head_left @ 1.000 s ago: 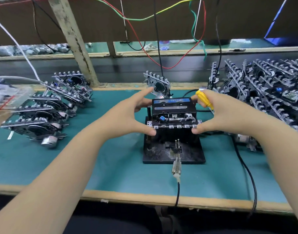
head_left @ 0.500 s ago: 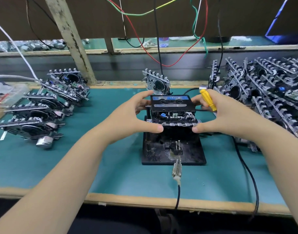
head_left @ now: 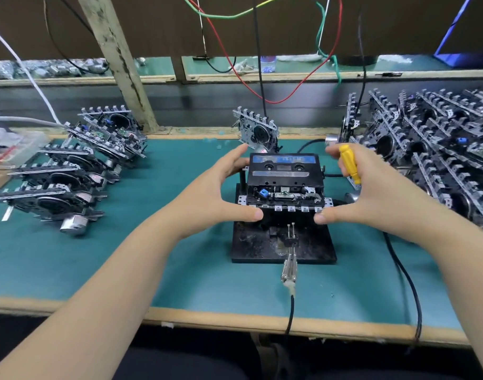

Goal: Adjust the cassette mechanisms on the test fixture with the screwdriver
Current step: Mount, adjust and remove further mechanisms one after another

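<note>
A cassette mechanism (head_left: 285, 197) with a black cassette (head_left: 284, 169) in it sits on the black test fixture (head_left: 262, 246) at the middle of the bench. My left hand (head_left: 217, 192) holds the mechanism's left side, thumb at the front edge and fingers at the back. My right hand (head_left: 372, 192) holds its right side the same way, thumb at the front right corner. The yellow-handled screwdriver (head_left: 349, 163) is tucked in my right hand's fingers, its tip hidden behind the hand.
Finished mechanisms lie in a stack (head_left: 70, 171) at the left and a large pile (head_left: 437, 149) at the right. One mechanism (head_left: 256, 130) stands upright behind the fixture. A metal clip (head_left: 289, 267) with a black cable (head_left: 289, 314) trails off the bench's front edge.
Both hands stay on the mechanism's sides; the thumbs have crept inward along its front edge. The mechanism sits level on the fixture as before.
</note>
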A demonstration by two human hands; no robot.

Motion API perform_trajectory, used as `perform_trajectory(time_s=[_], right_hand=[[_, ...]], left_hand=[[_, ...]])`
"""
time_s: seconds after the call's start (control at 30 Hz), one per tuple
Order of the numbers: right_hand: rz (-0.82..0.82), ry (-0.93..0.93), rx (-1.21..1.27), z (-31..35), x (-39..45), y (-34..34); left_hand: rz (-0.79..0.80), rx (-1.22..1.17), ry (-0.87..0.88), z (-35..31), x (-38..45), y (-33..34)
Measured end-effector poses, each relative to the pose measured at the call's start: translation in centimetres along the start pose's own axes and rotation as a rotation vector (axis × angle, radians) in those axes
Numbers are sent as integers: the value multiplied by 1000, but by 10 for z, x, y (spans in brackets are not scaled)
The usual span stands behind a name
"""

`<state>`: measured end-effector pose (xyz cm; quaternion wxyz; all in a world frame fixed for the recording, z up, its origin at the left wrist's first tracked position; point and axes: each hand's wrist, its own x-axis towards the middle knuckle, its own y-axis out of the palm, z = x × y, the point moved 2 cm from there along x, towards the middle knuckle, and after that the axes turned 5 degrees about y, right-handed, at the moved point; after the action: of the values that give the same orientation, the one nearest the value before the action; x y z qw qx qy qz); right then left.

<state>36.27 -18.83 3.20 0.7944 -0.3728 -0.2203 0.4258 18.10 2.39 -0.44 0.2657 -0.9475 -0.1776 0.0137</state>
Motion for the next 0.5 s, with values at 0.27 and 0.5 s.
perform_trajectory(time_s=[0.27, 0.5], right_hand=[[173, 11, -73, 3, 14, -13], [185, -7, -90, 4, 19, -16]], left_hand=[[12, 192, -1, -11, 1, -10], [53, 325, 41, -17, 7, -19]])
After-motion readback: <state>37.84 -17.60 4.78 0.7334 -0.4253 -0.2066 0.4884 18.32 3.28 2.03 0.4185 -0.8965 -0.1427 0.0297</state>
